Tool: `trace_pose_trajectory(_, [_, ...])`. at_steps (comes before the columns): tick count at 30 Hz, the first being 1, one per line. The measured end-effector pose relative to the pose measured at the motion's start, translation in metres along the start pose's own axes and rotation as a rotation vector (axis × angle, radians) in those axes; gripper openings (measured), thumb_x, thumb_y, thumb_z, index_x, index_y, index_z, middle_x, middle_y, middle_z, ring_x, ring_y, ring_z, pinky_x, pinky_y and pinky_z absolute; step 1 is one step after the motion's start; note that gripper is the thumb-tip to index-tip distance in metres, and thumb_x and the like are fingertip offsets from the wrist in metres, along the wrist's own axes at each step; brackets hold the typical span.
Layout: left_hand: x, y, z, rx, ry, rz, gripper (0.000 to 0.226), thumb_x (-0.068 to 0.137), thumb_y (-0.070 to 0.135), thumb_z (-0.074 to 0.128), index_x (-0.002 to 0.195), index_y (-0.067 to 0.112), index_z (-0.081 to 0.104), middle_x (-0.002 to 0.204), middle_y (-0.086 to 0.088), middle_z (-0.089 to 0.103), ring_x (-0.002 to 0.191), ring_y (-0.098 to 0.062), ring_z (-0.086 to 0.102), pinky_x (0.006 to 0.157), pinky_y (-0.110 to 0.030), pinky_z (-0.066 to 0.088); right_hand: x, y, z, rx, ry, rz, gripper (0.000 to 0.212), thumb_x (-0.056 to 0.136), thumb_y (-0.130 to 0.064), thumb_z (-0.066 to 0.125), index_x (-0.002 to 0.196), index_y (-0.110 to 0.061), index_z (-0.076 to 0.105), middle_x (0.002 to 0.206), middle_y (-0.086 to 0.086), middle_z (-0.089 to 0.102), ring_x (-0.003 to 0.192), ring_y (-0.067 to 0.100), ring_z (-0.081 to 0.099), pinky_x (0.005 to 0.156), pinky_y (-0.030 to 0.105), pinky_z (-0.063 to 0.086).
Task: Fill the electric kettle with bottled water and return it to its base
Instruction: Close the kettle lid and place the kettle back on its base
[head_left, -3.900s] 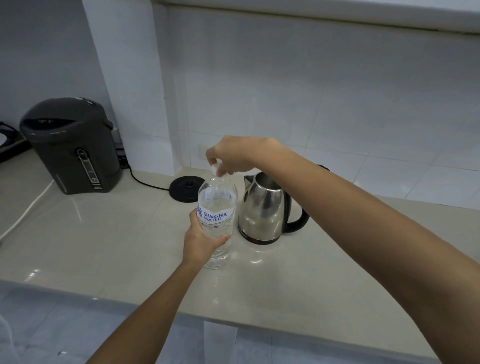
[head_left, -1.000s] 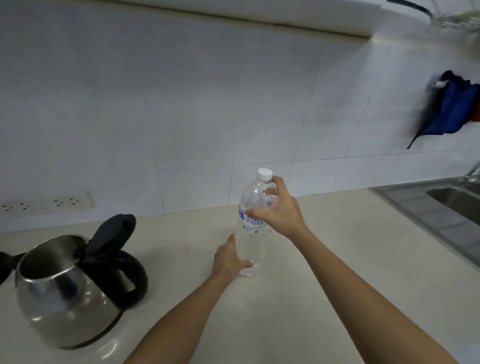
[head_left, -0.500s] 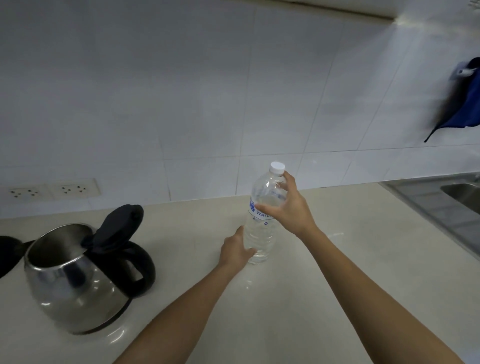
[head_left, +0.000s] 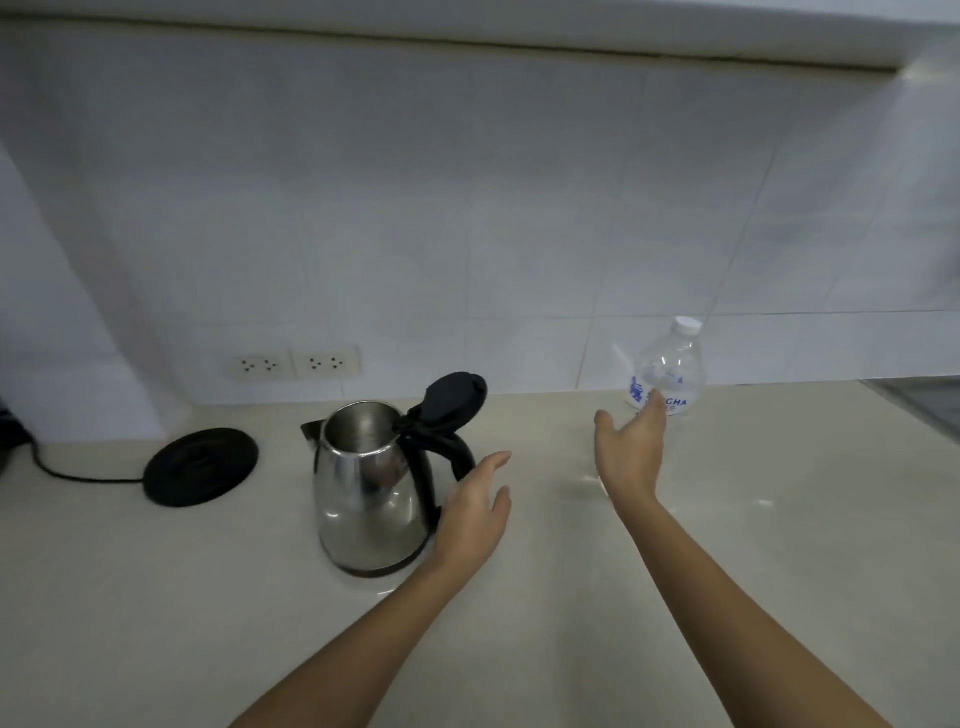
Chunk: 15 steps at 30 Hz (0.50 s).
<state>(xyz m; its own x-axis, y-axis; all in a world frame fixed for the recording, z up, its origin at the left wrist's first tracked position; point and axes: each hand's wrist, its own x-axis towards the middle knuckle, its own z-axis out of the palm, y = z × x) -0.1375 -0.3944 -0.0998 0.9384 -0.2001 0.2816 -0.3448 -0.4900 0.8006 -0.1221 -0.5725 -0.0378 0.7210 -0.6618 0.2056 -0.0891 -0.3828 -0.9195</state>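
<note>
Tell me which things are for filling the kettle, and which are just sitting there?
For the job:
electric kettle, lid up
kettle base
water bottle, capped
left hand
right hand

Just there:
wall sockets
countertop

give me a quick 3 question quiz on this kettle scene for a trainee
1. True or false: the kettle sits on its base.
2. Which hand is nearer the kettle's handle? A) left hand B) right hand
3. Fill in: the bottle stands upright by the wall with its cap ____.

Key
1. False. The kettle stands on the counter to the right of the base, lid flipped open.
2. A. The left hand is open beside the handle; the right hand is open just in front of the bottle, gripping nothing.
3. On.
</note>
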Motion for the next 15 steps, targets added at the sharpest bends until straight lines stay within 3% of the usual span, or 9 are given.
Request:
trace_pose_trajectory(4, [-0.042,-0.027,-0.057,0.075,0.283,0.151,0.033,0.084,-0.009,0.059,0.113,0.006,0.065,0.108,-0.005,0.067,0.103,-0.010,0.056,0.093,-0.028,0.046,-0.055,-0.020,0.043,0.079,-0.178,-0.051,0.055,0.099,-0.026,0.043,0.149,-0.011,0.027,0.155,0.004,0.031,0.143,0.019,0.027,0.114,0.029,0.021])
trace_pose_trajectory(8, [-0.065,-0.057,-0.099,0.114,0.488,-0.061,0.049,0.081,-0.001,0.068,0.127,0.006,0.055,0.131,-0.009,0.051,0.122,-0.026,0.050,0.103,-0.046,0.042,-0.097,-0.042,0.075,0.259,-0.260,-0.049,0.048,0.102,-0.034,0.034,0.146,-0.015,0.037,0.150,-0.005,0.040,0.138,0.010,0.034,0.107,0.017,0.021])
trace_pose_trajectory(11, [-0.067,-0.074,-0.119,0.181,0.332,-0.166,0.075,0.087,0.012,0.066,0.151,0.013,0.027,0.159,-0.011,0.018,0.144,-0.027,0.025,0.115,-0.045,0.029,-0.116,-0.053,0.088,0.338,-0.273,-0.049,0.045,0.101,-0.038,0.033,0.142,-0.022,0.043,0.137,-0.012,0.050,0.125,0.001,0.042,0.102,0.017,0.026])
trace_pose_trajectory(13, [-0.064,-0.082,-0.126,0.206,0.164,-0.179,0.085,0.091,0.018,0.062,0.154,0.020,0.005,0.162,-0.008,-0.003,0.149,-0.025,0.011,0.118,-0.045,0.022,-0.122,-0.057,0.093,0.335,-0.288,-0.063,0.040,0.100,-0.038,0.037,0.135,-0.026,0.051,0.125,-0.016,0.058,0.115,0.002,0.050,0.096,0.020,0.033])
trace_pose_trajectory(15, [-0.061,-0.084,-0.128,0.192,0.039,-0.210,0.093,0.092,0.023,0.061,0.152,0.023,-0.010,0.162,-0.006,-0.010,0.150,-0.022,0.006,0.120,-0.046,0.017,-0.124,-0.060,0.096,0.326,-0.293,-0.058,0.035,0.098,-0.036,0.042,0.129,-0.027,0.054,0.112,-0.016,0.063,0.107,0.007,0.056,0.090,0.021,0.036])
